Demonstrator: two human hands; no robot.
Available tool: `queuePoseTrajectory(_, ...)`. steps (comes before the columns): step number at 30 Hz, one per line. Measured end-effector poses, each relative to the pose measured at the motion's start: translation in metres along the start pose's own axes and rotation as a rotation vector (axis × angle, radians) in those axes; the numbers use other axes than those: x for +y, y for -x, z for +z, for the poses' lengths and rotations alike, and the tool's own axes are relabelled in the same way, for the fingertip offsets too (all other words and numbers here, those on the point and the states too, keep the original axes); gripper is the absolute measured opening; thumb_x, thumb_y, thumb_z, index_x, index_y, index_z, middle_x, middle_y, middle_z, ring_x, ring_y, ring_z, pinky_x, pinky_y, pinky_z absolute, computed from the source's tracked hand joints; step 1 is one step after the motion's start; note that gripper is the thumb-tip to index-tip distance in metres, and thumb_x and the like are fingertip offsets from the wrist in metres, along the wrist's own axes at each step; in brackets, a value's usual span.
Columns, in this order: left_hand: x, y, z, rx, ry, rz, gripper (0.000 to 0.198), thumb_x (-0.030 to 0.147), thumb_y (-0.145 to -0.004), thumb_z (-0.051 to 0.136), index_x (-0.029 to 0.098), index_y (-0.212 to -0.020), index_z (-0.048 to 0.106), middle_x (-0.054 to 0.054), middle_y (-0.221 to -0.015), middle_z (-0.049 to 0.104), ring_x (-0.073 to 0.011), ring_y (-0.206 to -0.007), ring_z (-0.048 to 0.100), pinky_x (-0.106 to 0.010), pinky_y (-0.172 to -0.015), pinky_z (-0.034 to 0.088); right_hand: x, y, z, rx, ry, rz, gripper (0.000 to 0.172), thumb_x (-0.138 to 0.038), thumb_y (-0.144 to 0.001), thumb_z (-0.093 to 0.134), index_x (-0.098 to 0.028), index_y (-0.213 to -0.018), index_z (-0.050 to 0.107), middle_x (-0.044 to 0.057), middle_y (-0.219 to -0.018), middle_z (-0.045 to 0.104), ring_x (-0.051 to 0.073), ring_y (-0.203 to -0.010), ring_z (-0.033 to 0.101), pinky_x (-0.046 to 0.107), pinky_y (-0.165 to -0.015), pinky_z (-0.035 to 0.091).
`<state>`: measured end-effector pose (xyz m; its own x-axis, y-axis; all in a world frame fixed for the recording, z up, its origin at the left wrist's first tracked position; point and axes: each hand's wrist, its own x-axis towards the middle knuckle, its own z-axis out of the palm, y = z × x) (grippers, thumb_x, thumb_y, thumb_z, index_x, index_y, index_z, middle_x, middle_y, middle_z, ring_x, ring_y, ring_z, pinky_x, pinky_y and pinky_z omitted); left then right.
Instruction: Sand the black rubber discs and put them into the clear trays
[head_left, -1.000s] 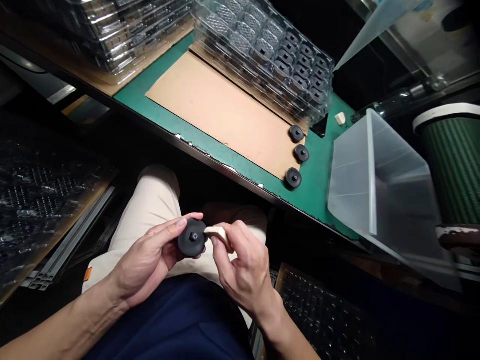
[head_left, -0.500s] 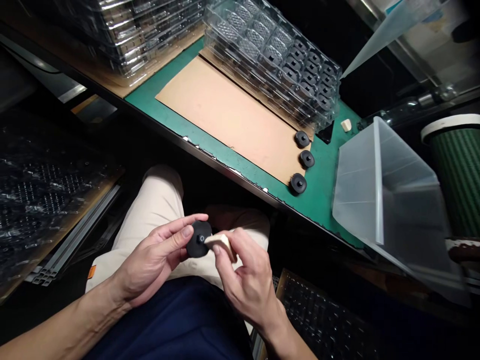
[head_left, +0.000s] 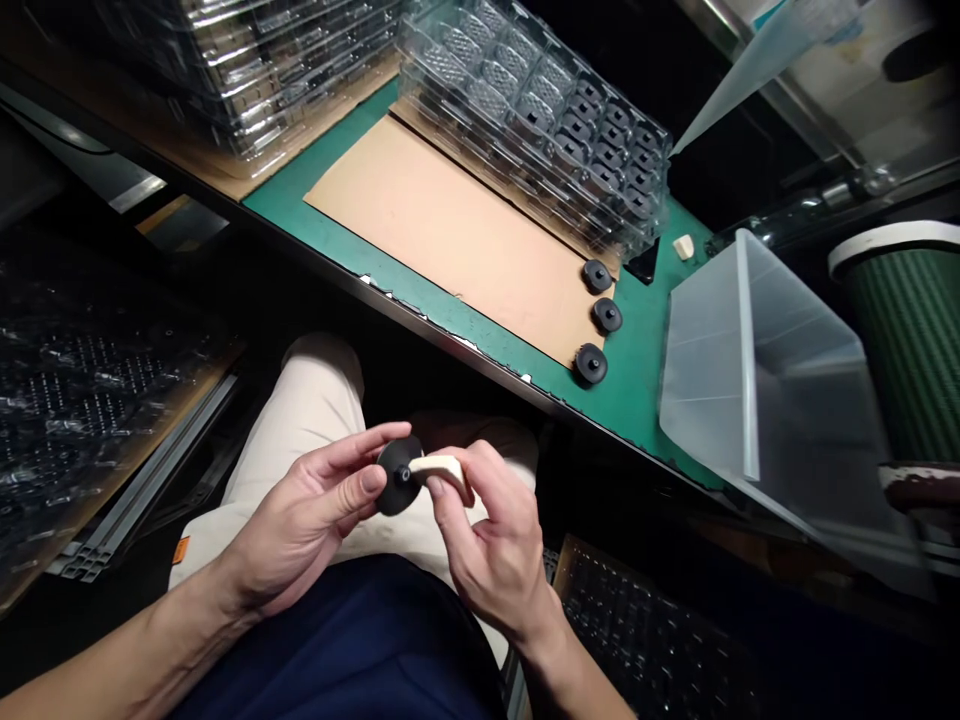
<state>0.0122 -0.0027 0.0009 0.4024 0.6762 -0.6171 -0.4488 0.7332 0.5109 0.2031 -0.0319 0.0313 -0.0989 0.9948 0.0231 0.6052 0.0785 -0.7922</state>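
Over my lap, my left hand [head_left: 319,510] is closed on a round black part [head_left: 396,490] with a small raised stub at its centre. My right hand [head_left: 499,530] pinches a cream-coloured block [head_left: 442,470], perhaps foam or a sanding pad, whose tip touches the black part beside the stub. Three similar black parts lie near the right end of the cardboard sheet [head_left: 450,230]: a far one [head_left: 597,275], a middle one [head_left: 607,315] and a near one [head_left: 590,364].
A stack of clear plastic trays [head_left: 540,110] holding black parts stands behind the cardboard; more trays [head_left: 300,80] rise at the left. To the right are a translucent bin [head_left: 705,350], a small cream block [head_left: 683,247] and a green ribbed cylinder [head_left: 911,340]. The green table's edge [head_left: 420,310] runs before my knees.
The cream block has turned in my right hand and lies flatter, its tip slightly higher against the black part. The black part has tilted a little in my left hand. The view has shifted slightly.
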Motion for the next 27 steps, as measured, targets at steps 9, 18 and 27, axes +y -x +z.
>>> queuePoseTrajectory(9, 0.002, 0.001, -0.006, -0.136, 0.067, -0.156, 0.038, 0.041, -0.096, 0.068, 0.023, -0.128, 0.076, -0.010, -0.111, 0.078, -0.0222, -0.092, 0.072, -0.033, -0.083, 0.060, 0.004, -0.007, -0.009, -0.006, 0.237, -0.325, 0.029, -0.016, -0.096, 0.059, -0.021, -0.124, 0.066, 0.009, -0.101, 0.067, 0.022, -0.089, 0.059, 0.040, -0.078, 0.048)
queuePoseTrajectory(18, 0.003, -0.001, -0.010, -0.093, -0.065, -0.115, 0.038, 0.039, -0.093, 0.074, 0.025, -0.129, 0.075, -0.008, -0.119, 0.076, -0.0206, -0.105, 0.068, -0.028, -0.094, 0.054, 0.003, -0.001, -0.003, -0.033, 0.138, -0.103, 0.015, -0.015, -0.099, 0.056, -0.019, -0.107, 0.067, 0.004, -0.084, 0.058, 0.017, -0.075, 0.050, 0.036, -0.071, 0.041)
queuePoseTrajectory(27, 0.002, -0.003, -0.006, -0.146, 0.084, -0.122, 0.038, 0.035, -0.091, 0.076, 0.024, -0.127, 0.075, -0.008, -0.116, 0.073, -0.0191, -0.101, 0.066, -0.029, -0.090, 0.056, 0.004, -0.005, -0.003, 0.014, 0.139, -0.190, 0.015, -0.017, -0.097, 0.060, -0.019, -0.110, 0.068, 0.004, -0.089, 0.063, 0.018, -0.078, 0.053, 0.036, -0.073, 0.041)
